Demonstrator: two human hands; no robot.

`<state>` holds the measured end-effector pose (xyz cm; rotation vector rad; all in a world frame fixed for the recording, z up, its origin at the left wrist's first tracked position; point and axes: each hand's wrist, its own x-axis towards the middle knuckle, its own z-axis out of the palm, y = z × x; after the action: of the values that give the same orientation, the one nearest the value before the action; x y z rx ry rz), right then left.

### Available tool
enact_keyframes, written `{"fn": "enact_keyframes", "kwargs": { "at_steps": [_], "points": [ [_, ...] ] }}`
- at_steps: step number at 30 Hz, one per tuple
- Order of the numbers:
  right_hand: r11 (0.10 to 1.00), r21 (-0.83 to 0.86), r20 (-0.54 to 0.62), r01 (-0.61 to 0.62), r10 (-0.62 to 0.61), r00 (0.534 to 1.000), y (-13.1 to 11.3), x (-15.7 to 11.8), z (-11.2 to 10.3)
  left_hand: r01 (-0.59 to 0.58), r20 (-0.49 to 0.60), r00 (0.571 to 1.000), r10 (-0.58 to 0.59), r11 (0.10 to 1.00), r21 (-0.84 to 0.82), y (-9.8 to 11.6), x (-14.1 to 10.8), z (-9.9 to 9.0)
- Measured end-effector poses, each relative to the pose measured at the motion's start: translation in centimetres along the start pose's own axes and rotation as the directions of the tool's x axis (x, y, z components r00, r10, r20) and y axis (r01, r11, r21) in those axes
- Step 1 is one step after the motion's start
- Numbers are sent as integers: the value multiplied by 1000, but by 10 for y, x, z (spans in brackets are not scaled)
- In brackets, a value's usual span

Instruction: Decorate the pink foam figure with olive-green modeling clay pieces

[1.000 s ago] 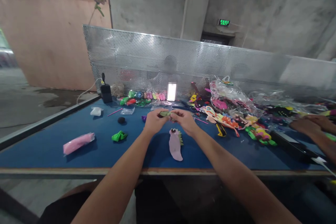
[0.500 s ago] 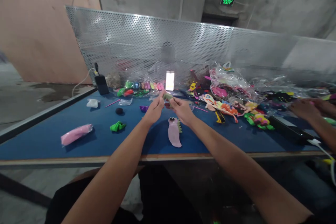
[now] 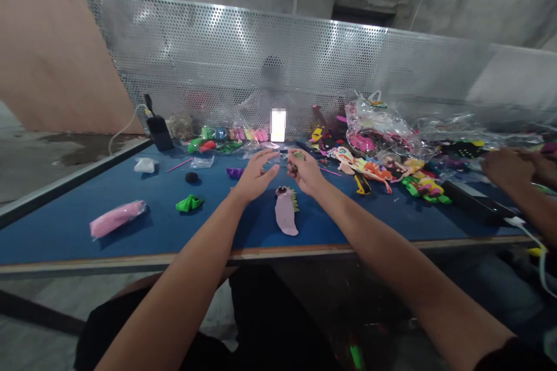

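Note:
My right hand (image 3: 307, 173) is closed round a small piece of dull green modelling clay (image 3: 296, 157), which shows between the fingers. Beside it my left hand (image 3: 258, 175) is held apart, fingers stretched and thumb spread, with nothing seen in it. Below and between the hands lies a flat pale pink clay figure (image 3: 285, 215), with a dark eye spot at its top and green spikes along its right side. Purple clay (image 3: 235, 173) lies just left of my left hand. Further left are a bright green clay lump (image 3: 190, 203) and a black ball of clay (image 3: 191, 177).
A wrapped pink clay roll (image 3: 117, 219) and a white clay lump (image 3: 146, 165) lie on the blue table at left. A lit phone (image 3: 278, 126) stands at the back. Colourful clay pieces (image 3: 369, 168) and plastic bags heap up at right, near a co-worker's hands (image 3: 507, 171).
My hands have parted: the left has let go of the green clay and opened, and the right keeps it. The view has tilted slightly down.

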<state>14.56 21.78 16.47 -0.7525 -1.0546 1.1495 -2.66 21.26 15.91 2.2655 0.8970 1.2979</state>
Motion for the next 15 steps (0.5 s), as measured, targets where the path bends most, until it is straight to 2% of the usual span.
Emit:
{"fn": "enact_keyframes", "kwargs": {
  "at_steps": [7,15],
  "points": [
    [976,-154,70,-157,169,983,-2,-2,-1,-48,-6,999,49,998,44,4,-3,0],
    [952,-275,262,-136,211,942,2,-9,-1,-77,-17,997,78,996,50,5,-3,-1]
  ]
}}
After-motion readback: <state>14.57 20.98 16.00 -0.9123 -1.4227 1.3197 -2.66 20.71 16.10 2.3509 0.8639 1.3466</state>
